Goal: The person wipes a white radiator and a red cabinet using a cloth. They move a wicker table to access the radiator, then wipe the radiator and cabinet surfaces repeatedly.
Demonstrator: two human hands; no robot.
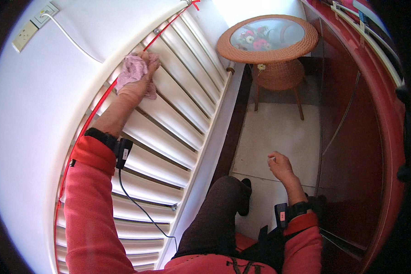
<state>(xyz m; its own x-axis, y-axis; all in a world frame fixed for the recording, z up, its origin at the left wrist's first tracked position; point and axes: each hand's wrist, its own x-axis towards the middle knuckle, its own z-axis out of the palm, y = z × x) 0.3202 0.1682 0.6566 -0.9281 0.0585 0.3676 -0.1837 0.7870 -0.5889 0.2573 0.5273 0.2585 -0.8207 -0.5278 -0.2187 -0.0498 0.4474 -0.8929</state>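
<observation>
My left hand [144, 73] grips a crumpled pink cloth [132, 70] and presses it against the upper part of a white column radiator [161, 126]. The cloth bunches around the fingers and partly hides them. A red ribbon [104, 96] stretches along the radiator's upper side and passes behind the cloth and hand. Over the floor tiles, away from the radiator, my right hand [281, 166] hangs with its fingers curled in. No held thing can be made out in it, though the palm is turned out of sight.
A round wicker table [222, 46] with a glass top and artificial flowers stands ahead. Along the right runs a dark red glossy panel [352, 137]. A white cord [72, 39] leads from a wall socket [44, 15] to behind the radiator. A black cable [133, 202] trails from my left wrist.
</observation>
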